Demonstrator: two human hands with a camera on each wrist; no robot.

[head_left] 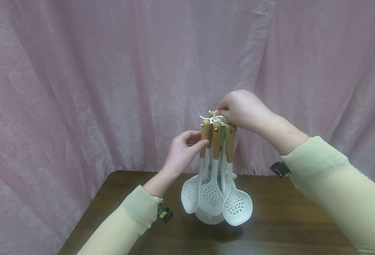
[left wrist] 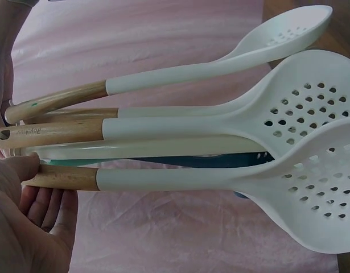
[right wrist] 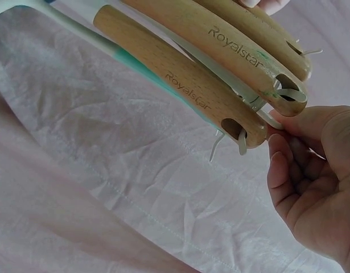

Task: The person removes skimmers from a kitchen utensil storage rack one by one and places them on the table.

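Head view, left to right. A pink cloth backdrop [head_left: 79, 88] hangs behind a dark wooden tabletop [head_left: 286, 219]. The left hand [head_left: 182, 152], in a pale yellow sleeve [head_left: 123, 226] with a small black tag at the cuff, reaches up from the lower left; its grip is clenched around the wooden handle [head_left: 204, 136] of the leftmost spoon, thumb and fingertips pinching it. At centre hangs a bundle of kitchen utensils [head_left: 216, 184]: several white slotted spoons and ladles with wooden handles, tied together at the handle ends by a white plastic tie [head_left: 214, 118]. The white heads hang downward, above the tabletop; whether the lowest one touches it cannot be told. The right hand [head_left: 243, 109] is above the bundle, its grip pinching the tie at the handle tops and carrying the bundle.

Left wrist view: the thumb [left wrist: 24, 168] presses on the lowest wooden handle [left wrist: 66, 177]; a teal utensil [left wrist: 209, 161] lies between the white ones.

Right wrist view: the fingertips [right wrist: 277, 153] meet the tie loops threaded through the handle holes; the handles [right wrist: 186, 85] bear the printed word "Royalstar".
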